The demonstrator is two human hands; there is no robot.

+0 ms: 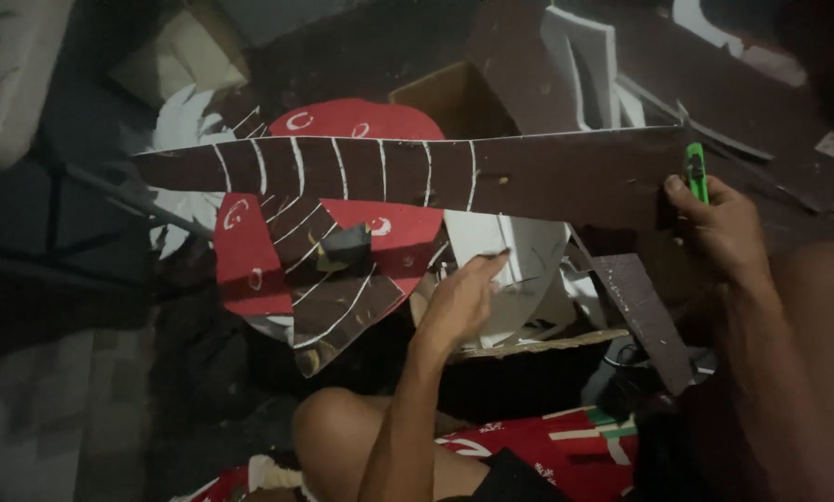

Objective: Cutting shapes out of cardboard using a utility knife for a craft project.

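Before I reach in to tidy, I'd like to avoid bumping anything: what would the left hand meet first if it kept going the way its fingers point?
Probably the long dark striped board just above the left hand, though depth is unclear.

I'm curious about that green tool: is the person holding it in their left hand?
No, the green utility knife is gripped in the right hand at the end of the long dark striped board, while the left hand reaches up below that board.

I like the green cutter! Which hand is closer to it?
Right. The right hand grips the green cutter against the brown strip's end; the left hand sits apart, below the strip's middle.
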